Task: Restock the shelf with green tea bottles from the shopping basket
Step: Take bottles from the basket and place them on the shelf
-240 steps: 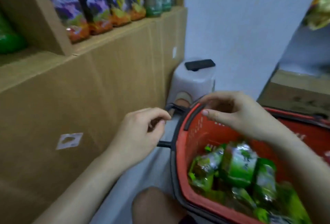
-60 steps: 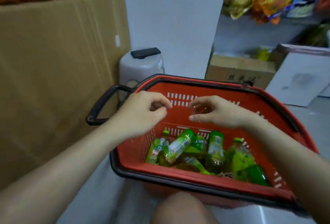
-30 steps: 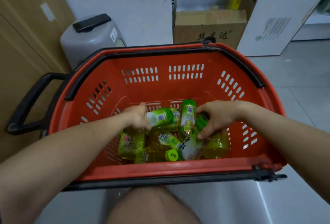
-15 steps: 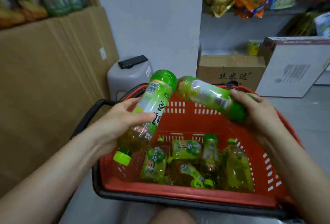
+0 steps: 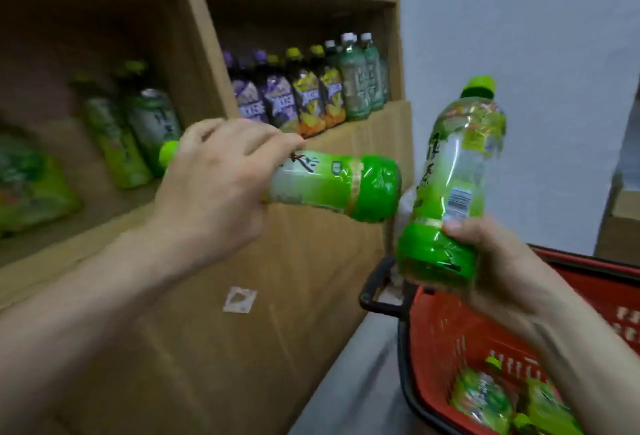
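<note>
My left hand (image 5: 221,185) grips a green tea bottle (image 5: 332,185) lying sideways, its cap pointing left toward the wooden shelf (image 5: 114,223). My right hand (image 5: 498,261) holds a second green tea bottle (image 5: 457,171) by its base, nearly upright, cap up, just right of the first bottle's bottom. Both are in the air in front of the shelf. Green tea bottles (image 5: 135,129) stand in the left shelf compartment. The red shopping basket (image 5: 440,337) sits low at the right with more green bottles (image 5: 481,396) inside.
The right shelf compartment holds purple, yellow and pale green drink bottles (image 5: 304,95). A green pack (image 5: 27,185) lies at the far left of the shelf. The basket's black handle (image 5: 377,285) sticks out toward the cardboard shelf front. A white wall is behind.
Both hands lifted a bottle each out of the basket and swung left and up toward the shelf. The view turned from the basket to the shelf.
</note>
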